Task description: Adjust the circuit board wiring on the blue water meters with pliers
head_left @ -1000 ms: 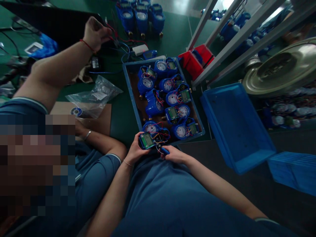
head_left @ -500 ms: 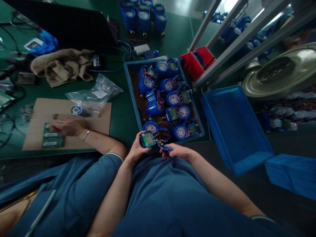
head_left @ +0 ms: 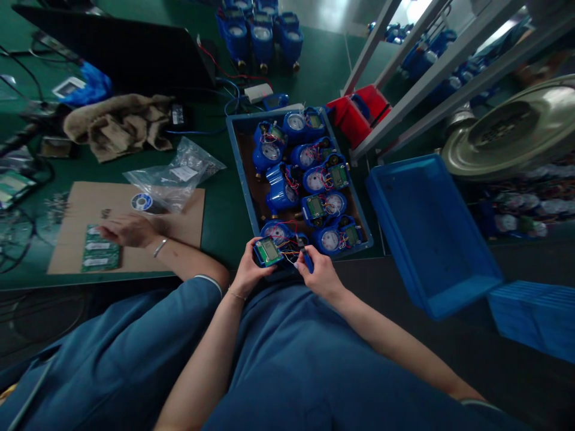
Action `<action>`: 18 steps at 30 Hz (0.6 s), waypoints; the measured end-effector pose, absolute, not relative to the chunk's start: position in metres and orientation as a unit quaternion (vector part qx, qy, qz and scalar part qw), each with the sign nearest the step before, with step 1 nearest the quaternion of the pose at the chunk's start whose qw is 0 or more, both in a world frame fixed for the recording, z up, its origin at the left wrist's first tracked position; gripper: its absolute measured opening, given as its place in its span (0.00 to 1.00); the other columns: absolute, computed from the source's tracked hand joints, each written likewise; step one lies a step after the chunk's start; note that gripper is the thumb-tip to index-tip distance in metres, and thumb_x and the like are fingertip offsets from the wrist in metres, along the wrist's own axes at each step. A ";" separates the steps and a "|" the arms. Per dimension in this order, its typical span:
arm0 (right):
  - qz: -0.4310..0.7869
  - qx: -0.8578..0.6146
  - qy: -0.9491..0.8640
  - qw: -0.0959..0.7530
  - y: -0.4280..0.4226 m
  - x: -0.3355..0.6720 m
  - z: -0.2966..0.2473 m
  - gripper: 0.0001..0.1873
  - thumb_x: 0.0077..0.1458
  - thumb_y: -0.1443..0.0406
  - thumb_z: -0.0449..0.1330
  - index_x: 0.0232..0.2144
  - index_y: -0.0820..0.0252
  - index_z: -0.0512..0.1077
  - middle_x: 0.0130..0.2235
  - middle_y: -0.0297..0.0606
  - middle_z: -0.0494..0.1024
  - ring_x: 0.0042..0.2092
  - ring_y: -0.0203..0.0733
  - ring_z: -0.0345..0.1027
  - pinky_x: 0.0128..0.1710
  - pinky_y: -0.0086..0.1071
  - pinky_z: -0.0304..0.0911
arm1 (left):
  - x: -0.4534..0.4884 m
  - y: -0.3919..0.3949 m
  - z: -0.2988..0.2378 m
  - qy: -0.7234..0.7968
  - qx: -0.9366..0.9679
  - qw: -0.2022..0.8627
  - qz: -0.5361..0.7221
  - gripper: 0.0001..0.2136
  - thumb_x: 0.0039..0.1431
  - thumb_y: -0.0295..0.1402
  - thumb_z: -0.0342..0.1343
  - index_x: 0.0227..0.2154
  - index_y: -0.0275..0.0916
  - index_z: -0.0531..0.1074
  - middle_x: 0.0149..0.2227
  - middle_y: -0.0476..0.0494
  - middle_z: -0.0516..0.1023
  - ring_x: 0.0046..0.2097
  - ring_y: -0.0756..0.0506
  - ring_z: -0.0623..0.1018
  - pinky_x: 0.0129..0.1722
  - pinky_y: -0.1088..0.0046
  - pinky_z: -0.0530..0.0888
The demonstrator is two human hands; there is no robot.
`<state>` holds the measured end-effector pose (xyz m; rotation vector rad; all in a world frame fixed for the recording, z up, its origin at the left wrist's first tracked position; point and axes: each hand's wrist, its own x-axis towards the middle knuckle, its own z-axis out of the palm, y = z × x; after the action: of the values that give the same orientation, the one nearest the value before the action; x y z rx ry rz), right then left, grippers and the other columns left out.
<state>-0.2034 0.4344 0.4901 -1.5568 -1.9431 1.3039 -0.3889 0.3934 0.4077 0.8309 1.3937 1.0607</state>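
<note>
Display point(head_left: 268, 251) at near-left corner of tray point(head_left: 241, 173) | our left hand point(head_left: 250, 272) grasps it, right hand point(head_left: 324, 275) clasps blue-handled tool point(head_left: 308, 261) | we judge: slip or hard tug could nick or snap thin wires point(head_left: 290, 252) between

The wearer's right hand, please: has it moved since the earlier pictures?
Yes, the right hand has shifted slightly up the view, toward the meter crate.

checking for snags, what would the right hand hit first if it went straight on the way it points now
Most likely the wires beside the green display board, with the blue-handled tool in the right hand leading; depth is unclear, so they may already touch.
</note>
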 end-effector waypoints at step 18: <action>0.388 -0.544 -0.703 0.243 0.447 -0.213 0.469 0.04 0.50 0.70 0.51 0.32 0.62 0.63 0.30 0.37 0.69 0.33 0.38 0.65 0.36 0.28 0.58 | -0.392 0.387 0.408 0.614 0.428 0.522 0.409 0.35 0.36 0.30 0.64 0.50 0.42 0.55 0.45 0.44 0.68 0.47 0.43 0.71 0.51 0.63 0.67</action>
<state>-0.2126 0.4468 0.4686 -1.4869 -1.9200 1.0610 -0.3919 0.3874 0.4081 1.0244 1.4701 0.9805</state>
